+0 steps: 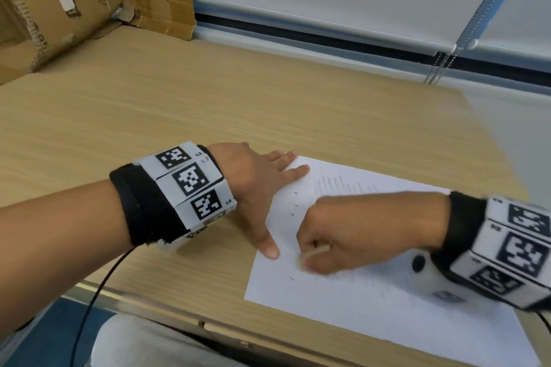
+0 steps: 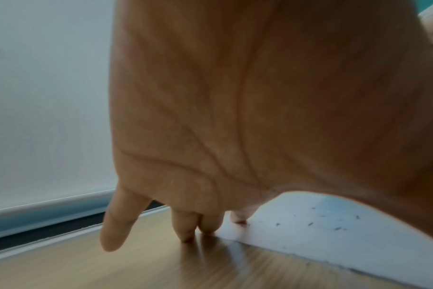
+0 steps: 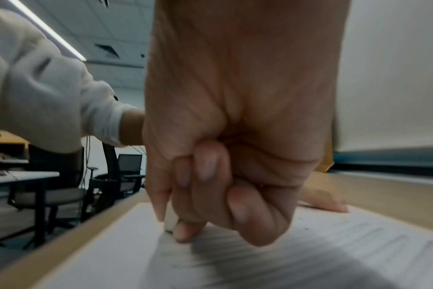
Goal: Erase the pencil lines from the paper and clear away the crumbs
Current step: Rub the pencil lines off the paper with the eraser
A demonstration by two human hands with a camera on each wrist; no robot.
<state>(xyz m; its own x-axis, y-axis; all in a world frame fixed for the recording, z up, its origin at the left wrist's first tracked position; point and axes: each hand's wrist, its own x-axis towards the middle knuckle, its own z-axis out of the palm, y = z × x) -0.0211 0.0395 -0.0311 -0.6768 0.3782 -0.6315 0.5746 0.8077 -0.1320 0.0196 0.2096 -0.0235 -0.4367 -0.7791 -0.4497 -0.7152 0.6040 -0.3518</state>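
1. We see the paper (image 1: 372, 307) lying flat on the wooden desk (image 1: 149, 113), near the front edge, its corner pointing away from us.
2. The left hand (image 1: 253, 185) lies palm down at the sheet's left edge, fingers straight and spread. The thumb (image 1: 268, 244) and one fingertip (image 1: 298, 171) press on the paper; the other fingertips touch the desk just beside it.
3. In the left wrist view, the palm arches above the surface, with only the fingertips down.
4. The right hand (image 1: 351, 235) is curled into a loose fist over the middle of the sheet, knuckles up, wrist just above the paper.
5. In the right wrist view, its thumb and fingers pinch a small white eraser (image 3: 171, 222), whose lower end touches the paper.
6. Faint pencil lines (image 1: 343, 188) run in rows across the sheet beyond the right hand; more rows show, blurred, in the right wrist view.
7. Dark crumbs (image 2: 309, 223) lie scattered on the paper under the left palm.
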